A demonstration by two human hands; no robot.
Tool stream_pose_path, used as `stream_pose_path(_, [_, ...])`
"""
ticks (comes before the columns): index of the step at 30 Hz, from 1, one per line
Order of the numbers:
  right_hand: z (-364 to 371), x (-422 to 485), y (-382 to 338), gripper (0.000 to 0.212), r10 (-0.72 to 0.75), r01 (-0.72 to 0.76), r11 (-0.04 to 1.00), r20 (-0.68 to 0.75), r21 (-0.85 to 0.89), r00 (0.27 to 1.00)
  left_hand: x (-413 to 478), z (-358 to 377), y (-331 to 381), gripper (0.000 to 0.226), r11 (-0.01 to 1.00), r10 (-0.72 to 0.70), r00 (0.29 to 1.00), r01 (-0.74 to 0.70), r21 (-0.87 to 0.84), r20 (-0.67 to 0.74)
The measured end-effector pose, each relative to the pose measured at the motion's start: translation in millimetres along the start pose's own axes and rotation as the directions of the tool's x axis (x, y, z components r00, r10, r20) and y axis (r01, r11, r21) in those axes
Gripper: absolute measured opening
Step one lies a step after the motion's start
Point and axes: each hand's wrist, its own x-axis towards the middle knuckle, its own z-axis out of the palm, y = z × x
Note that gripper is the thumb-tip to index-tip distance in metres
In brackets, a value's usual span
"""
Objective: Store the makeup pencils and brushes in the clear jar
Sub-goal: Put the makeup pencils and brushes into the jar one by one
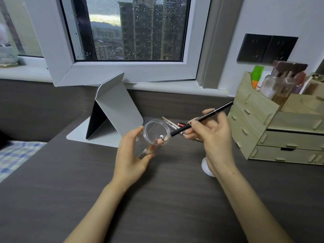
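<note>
Fingers of the left hand [130,155] wrap around a clear jar [154,137], holding it tilted above the surface [157,199] with its open mouth turned up and toward the right; several pencils or brushes [158,142] already lie inside it, their ends showing near the rim. The right hand [213,137] pinches a long black pencil [201,119] between thumb and fingertips, the other fingers loosely spread; the pencil slants, its lower end just beside the jar's rim and its upper end pointing toward the right. Behind the two hands a few more pencils and brushes [171,124] lie flat on the surface, partly hidden by the jar and the right hand. A small white round thing [206,166] sits on the surface under the right wrist; what it is cannot be told. The surface is dark wood-grain. To the left of the jar stands a folding grey stand [115,106], propped like a tent. At the right edge sits a pale wooden organizer [259,120] with drawers, its top compartments holding bottles and brushes, blurred. Behind the surface runs a white window frame [133,69], the glass dotted with raindrops and tall buildings beyond. A dark wall socket plate [266,48] is set in the white wall at the right. A checked blue fabric [15,155] shows at the left edge.
</note>
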Motion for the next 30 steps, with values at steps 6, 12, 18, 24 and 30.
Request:
stream_pose_path(6, [15,-10,0,0.017,-0.068,0.090,0.979,0.122,-0.182,0.990,0,-1,6,0.079,0.995,0.089,0.996,-0.090,0.052,0.031])
stream_pose_path(12, [24,-12,16,0.028,0.009,0.148,0.807,0.263,-0.571,0.965,1,-2,4,0.078,0.975,0.185,0.979,-0.194,0.109,0.084])
stream_pose_path(18, [17,-12,24,0.009,-0.115,0.299,0.632,0.295,-0.715,0.948,2,-3,5,0.075,0.964,0.226,0.966,-0.240,0.113,0.127])
stream_pose_path(24, [4,-15,40,0.014,-0.157,0.484,0.501,0.474,-0.718,0.866,2,-5,3,0.075,0.947,0.274,0.950,-0.293,0.130,0.149])
stream_pose_path(30, [-31,6,46,0.019,-0.104,0.131,0.787,0.080,-0.603,0.991,4,-5,0,0.075,0.963,0.219,0.971,-0.232,0.137,0.097])
